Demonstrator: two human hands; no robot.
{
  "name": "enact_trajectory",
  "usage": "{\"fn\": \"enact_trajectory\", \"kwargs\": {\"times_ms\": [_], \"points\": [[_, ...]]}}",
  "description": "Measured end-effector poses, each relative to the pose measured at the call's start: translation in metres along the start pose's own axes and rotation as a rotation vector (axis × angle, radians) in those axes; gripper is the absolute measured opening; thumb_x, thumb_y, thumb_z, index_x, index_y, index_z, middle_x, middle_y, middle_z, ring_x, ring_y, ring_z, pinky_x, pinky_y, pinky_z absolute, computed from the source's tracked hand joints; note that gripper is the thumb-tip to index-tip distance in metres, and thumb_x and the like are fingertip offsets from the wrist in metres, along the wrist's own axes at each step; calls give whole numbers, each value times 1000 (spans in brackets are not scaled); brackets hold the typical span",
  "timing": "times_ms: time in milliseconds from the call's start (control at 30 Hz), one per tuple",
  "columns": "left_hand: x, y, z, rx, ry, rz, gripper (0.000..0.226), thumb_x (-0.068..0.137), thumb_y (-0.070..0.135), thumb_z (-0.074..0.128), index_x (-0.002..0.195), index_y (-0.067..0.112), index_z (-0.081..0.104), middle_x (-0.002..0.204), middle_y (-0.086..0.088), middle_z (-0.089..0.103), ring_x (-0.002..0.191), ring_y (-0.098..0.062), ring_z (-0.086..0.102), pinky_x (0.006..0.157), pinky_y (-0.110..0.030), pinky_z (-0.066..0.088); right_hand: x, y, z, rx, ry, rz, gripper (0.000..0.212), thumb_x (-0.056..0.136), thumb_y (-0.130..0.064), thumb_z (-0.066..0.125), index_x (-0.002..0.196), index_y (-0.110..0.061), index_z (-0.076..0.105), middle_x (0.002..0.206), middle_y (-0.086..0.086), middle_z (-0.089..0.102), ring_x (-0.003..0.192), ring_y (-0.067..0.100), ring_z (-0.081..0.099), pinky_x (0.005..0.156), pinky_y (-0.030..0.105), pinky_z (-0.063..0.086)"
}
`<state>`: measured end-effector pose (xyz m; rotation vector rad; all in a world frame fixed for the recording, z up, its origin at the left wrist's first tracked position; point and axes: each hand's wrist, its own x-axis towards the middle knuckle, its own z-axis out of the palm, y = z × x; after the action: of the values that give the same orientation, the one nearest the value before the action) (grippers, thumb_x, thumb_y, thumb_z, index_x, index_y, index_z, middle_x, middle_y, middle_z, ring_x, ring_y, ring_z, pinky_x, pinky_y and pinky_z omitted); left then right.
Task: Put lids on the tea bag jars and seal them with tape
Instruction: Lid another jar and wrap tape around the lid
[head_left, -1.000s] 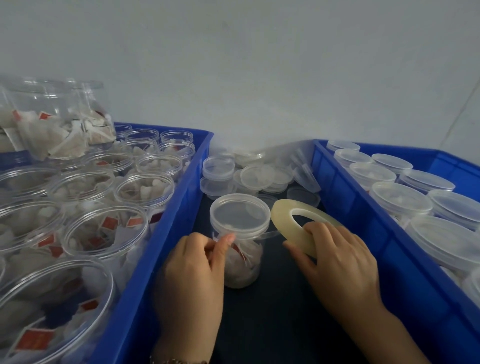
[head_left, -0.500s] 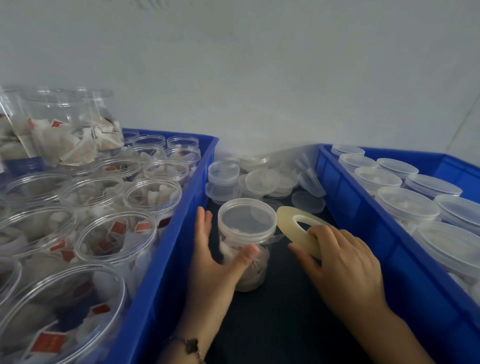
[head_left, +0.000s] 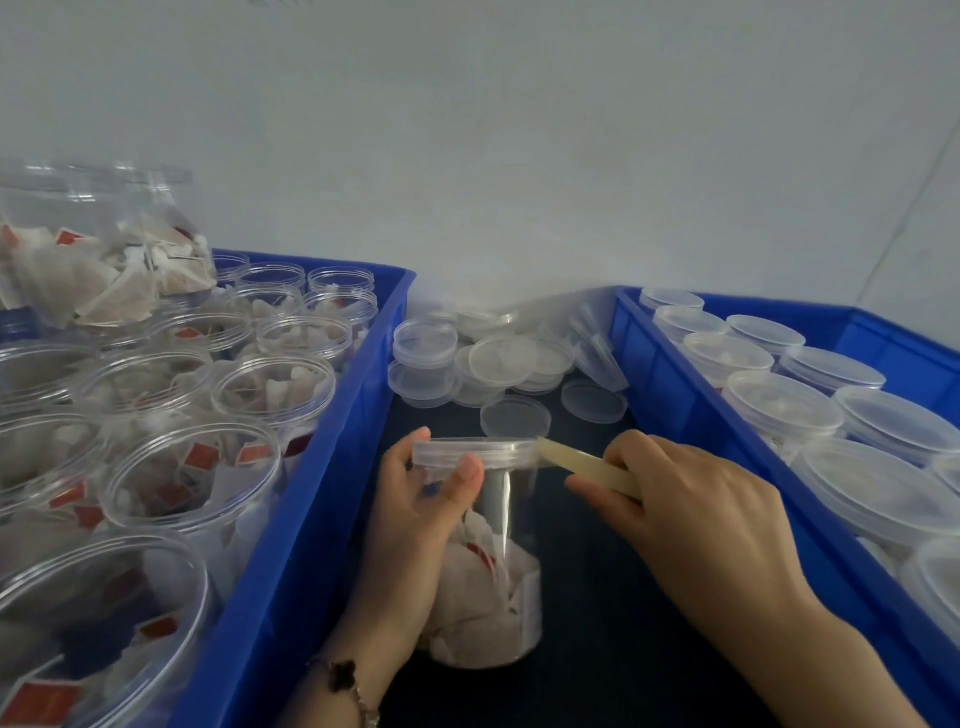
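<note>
A clear jar of tea bags (head_left: 498, 582) stands on the dark surface between two blue crates, with a clear lid (head_left: 475, 451) on top. My left hand (head_left: 415, 525) grips the jar from the left, thumb pressed on the lid's rim. My right hand (head_left: 685, 509) holds a yellowish roll of tape (head_left: 587, 465) edge-on, its front end touching the lid's right side. The far part of the roll is hidden under my fingers.
The left blue crate (head_left: 306, 514) holds several open jars of tea bags (head_left: 192, 493). The right blue crate (head_left: 691, 415) holds several lidded jars (head_left: 784, 405). Loose clear lids (head_left: 498, 358) are piled behind the jar. A white wall rises beyond.
My left hand closed round the jar and its thumb moved up onto the lid. My right hand tipped the tape roll edge-on and brought it against the lid's side. The camera moved closer.
</note>
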<state>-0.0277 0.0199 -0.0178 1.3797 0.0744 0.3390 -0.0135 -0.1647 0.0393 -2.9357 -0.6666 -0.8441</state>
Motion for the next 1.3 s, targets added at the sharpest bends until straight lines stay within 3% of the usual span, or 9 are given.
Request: {"fn": "enact_trajectory", "kwargs": {"times_ms": [133,333,533,667,767,967,1100,1200,1300], "points": [[-1,2,-1,-36,-40,-3,87,52,67,75,128,43,43,120,14,57,101,-2,63,83,-23,47,2,-3,-2,-32,-14,-26,62,78,-68,-3,86,-34,48,70,-14,52,60,3,50,52,17,40],[-1,2,3,-38,-27,20,65,59,71,55,118,43,51,120,13,59,104,0,61,96,-31,46,3,-1,-1,-72,-110,-16,64,73,-67,-13,92,-36,41,78,-15,50,67,2,50,59,16,41],[-5,6,-2,-65,6,-6,77,55,76,50,121,37,53,120,-4,64,96,-12,68,92,-38,49,3,4,7,71,-245,-31,8,95,-47,36,98,-39,37,78,-16,47,68,1,49,58,13,40],[-9,7,-3,-231,-41,-123,67,64,65,68,119,29,59,107,-9,71,96,-25,69,86,-45,51,11,8,7,81,-259,-43,5,96,-43,39,94,-38,36,77,-14,49,65,1,50,58,16,44],[-13,8,-3,-377,-124,-230,66,71,60,63,123,20,57,108,-17,70,101,-35,66,89,-52,49,20,12,6,90,-293,-18,6,95,-42,41,93,-37,39,80,-14,54,69,2,54,64,21,49],[-14,15,-2,-433,-182,-284,66,67,57,50,118,17,61,104,-19,70,95,-34,69,76,-45,55,30,18,5,70,-308,39,9,96,-33,47,93,-34,38,77,-13,51,67,3,52,66,24,49],[-18,22,4,-580,-259,-368,58,72,52,44,95,8,74,96,-26,70,77,-33,71,54,-37,58,29,3,9,72,-258,9,4,95,-29,44,94,-30,40,81,-13,53,71,7,53,58,26,38],[-18,23,8,-652,-274,-375,62,72,52,40,81,3,77,90,-27,70,70,-33,71,48,-36,56,26,-13,18,102,-260,2,10,95,-34,45,92,-27,38,82,-12,50,71,9,50,54,27,29],[-14,29,14,-605,-273,-399,68,52,67,64,64,1,76,79,-26,70,62,-31,71,42,-34,54,20,-20,28,163,-283,37,19,93,-42,48,94,-27,36,84,-11,50,70,8,50,51,23,30]]}}
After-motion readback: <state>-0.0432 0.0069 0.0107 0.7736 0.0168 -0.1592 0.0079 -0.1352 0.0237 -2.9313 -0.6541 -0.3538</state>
